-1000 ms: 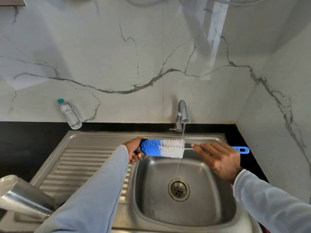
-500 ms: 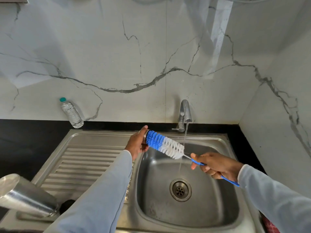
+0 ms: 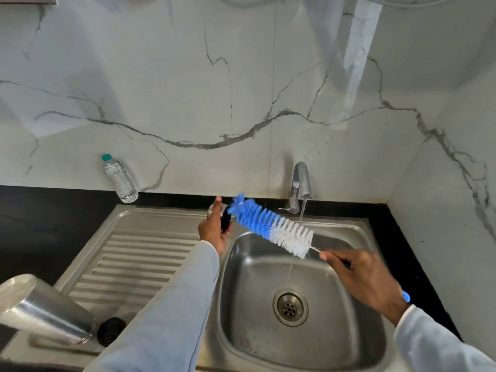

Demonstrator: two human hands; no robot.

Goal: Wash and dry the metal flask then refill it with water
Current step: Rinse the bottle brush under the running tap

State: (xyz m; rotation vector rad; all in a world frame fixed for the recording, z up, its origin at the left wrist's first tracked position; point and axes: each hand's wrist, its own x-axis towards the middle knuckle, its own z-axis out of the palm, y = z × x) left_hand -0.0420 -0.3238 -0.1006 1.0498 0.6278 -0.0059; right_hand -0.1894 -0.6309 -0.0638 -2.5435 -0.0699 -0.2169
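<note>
We have one view only, a wide-angle camera worn on the person's head, so no second view shares any of the scene. It looks forward and steeply down over a steel sink (image 3: 357, 229), facing a marble-patterned back wall (image 3: 188, 89) that fills the upper half of the frame. The tap (image 3: 300, 183) sits just right of centre, against that wall. Both sleeves enter from the bottom edge, the left hand (image 3: 214, 232) and the right hand (image 3: 362, 277) near the lens. The drainboard (image 3: 134, 253) lies lower left; a side wall (image 3: 456, 183) closes the right. Straight edges bow toward the frame borders.
</note>
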